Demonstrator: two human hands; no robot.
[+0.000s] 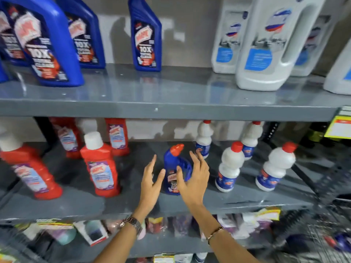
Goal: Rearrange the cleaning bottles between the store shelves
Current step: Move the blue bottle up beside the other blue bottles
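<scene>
Two open hands flanking an upright bottle on the middle shelf point(190, 204).
Left hand point(151, 182) and right hand point(195, 177), fingers spread, bracket the blue bottle point(175, 173); long axis vertical, red cap tipped toward 1 o'clock.

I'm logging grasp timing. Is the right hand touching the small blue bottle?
Cannot tell. In the head view the open right hand overlaps the blue bottle, hiding any contact; the left hand shows a gap.
</scene>
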